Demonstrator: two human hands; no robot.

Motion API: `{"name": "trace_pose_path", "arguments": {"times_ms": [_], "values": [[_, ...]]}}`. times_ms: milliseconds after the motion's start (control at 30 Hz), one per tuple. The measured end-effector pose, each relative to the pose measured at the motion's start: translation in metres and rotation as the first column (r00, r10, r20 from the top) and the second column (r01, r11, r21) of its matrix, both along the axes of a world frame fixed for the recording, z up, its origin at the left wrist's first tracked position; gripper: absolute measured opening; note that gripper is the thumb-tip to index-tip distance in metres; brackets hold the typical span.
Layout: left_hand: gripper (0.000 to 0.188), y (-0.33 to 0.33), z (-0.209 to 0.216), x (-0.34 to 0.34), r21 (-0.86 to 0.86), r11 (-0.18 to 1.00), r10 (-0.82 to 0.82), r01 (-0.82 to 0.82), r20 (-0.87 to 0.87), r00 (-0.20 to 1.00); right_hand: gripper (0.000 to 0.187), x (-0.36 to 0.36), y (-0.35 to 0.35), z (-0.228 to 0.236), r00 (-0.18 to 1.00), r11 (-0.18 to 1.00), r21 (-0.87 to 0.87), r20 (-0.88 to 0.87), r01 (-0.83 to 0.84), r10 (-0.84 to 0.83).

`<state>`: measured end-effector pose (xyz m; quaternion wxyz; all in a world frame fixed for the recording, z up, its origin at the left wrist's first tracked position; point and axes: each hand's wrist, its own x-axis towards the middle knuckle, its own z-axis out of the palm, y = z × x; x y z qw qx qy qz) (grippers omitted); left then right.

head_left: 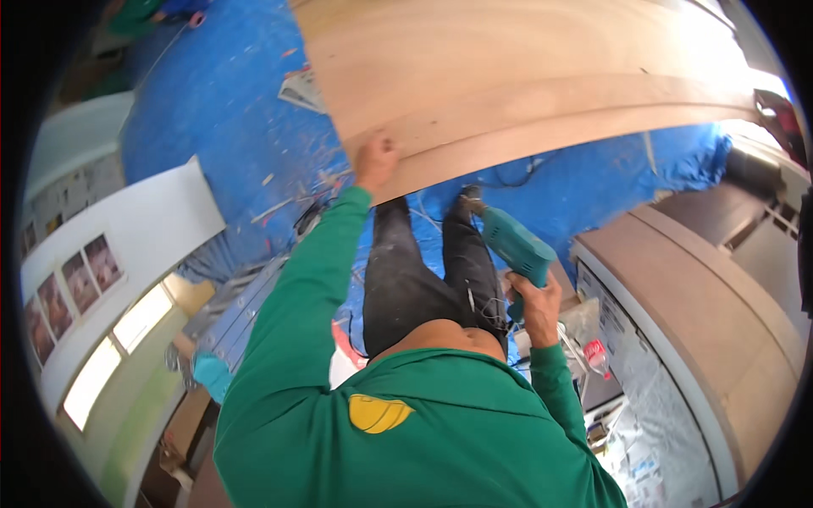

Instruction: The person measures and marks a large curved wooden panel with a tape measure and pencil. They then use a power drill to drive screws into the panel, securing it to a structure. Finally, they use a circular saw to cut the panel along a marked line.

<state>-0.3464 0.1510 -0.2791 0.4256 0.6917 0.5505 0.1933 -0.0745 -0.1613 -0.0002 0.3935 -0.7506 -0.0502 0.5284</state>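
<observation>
My right hand (539,306) is wrapped round the handle of a teal power drill (514,241). The drill's nose points forward and left, toward the large wooden panel (483,59), but stays apart from it. At the panel's near left corner, my left hand (378,161) rests on the wood with its fingers curled closed. Whatever those fingers may hold is hidden. A narrower wooden strip (542,125) runs along the panel's near edge.
Blue plastic sheeting (212,102) covers the floor, with scraps and cables on it. A brown-topped counter (686,288) stands at right, near a plastic bottle (595,356). At left is a white panel with pictures (161,212). Part of another person (135,17) shows at the far left.
</observation>
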Motion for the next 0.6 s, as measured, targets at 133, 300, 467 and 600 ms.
{"name": "trace_pose_path", "arguments": {"times_ms": [133, 300, 467, 600], "values": [[0.033, 0.0, 0.013, 0.056, 0.089, 0.996, -0.022, 0.026, -0.048, 0.999, 0.04, -0.002, 0.01, 0.01, 0.997, 0.996, -0.064, 0.051, -0.059, 0.062], [0.041, -0.003, 0.01, 0.101, 0.171, 0.984, -0.046, 0.049, -0.023, 0.999, 0.034, 0.002, 0.013, 0.016, 0.988, 0.994, -0.098, 0.142, -0.051, 0.065], [0.068, -0.05, 0.006, 0.055, 0.267, 0.912, 0.355, -0.31, -0.14, 0.924, 0.032, 0.011, 0.002, 0.014, 0.98, 0.976, -0.182, 0.132, -0.123, 0.148], [0.093, -0.032, 0.018, -0.059, 0.372, 0.926, 0.183, -0.063, -0.298, 0.937, 0.031, 0.018, -0.003, 0.013, 0.961, 0.968, -0.182, 0.181, -0.175, 0.208]]}}
